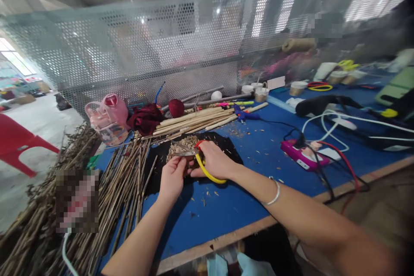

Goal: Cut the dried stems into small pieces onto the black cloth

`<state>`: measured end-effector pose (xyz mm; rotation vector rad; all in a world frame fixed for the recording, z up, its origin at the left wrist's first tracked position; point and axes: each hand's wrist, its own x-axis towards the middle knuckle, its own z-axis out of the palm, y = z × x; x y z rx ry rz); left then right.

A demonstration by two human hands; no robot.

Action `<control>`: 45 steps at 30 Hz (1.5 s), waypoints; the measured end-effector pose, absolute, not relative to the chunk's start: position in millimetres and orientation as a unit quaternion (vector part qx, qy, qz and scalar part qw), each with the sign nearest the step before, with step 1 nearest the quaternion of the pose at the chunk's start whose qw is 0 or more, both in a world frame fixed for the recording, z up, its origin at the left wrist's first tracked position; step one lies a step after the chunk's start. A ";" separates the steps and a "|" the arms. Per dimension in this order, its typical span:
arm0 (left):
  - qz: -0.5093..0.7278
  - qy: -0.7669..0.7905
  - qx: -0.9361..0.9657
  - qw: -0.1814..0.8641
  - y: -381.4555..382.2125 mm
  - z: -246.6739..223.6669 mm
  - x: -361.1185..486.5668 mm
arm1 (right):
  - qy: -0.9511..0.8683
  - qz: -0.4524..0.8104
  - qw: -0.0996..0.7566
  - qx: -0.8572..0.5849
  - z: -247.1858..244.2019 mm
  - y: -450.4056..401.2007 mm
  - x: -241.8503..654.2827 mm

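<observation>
My right hand [214, 160] is closed around scissors with a red and yellow handle [210, 173]. Their metal blades [186, 152] point left, over a heap of small cut stem pieces [174, 147] on a black cloth [228, 146]. Close below the blades, my left hand [172, 177] is closed in a pinch; what its fingers hold is too small or hidden to make out. Left of the cloth lies a bundle of long, thin dry stems [124, 185].
Pale peeled sticks [190, 120] lie behind the cloth, beside a blue glue gun [244, 114]. A pink bottle [111, 120] stands at the back left. A purple power strip [302, 155] with cables is at the right. A perforated metal screen [155, 47] borders the blue table [258, 198].
</observation>
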<state>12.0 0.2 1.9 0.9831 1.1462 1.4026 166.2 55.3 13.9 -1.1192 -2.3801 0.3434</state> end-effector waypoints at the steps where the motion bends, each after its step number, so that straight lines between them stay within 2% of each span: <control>1: 0.579 0.486 0.411 0.509 0.2 0.7 11.6 | -0.874 0.120 0.242 -0.404 14.3 55.0 165.5; 11: 0.531 0.571 0.461 0.424 -6.3 -1.8 11.2 | -0.888 0.064 0.223 -0.398 18.2 54.0 159.8; 16: 0.524 0.600 0.475 0.374 -11.0 7.3 13.6 | -0.877 0.101 0.173 -0.437 18.0 48.3 157.5; 29: 0.520 0.573 0.374 0.511 -4.1 3.8 9.6 | -0.848 0.139 0.071 -0.507 7.6 50.0 156.0; 33: 0.518 0.589 0.366 0.500 -1.3 3.9 7.2 | -0.842 0.166 0.077 -0.508 9.0 52.4 157.7; 45: 0.534 0.597 0.339 0.493 -0.3 6.8 5.0 | -0.842 0.139 0.079 -0.515 15.1 52.4 162.7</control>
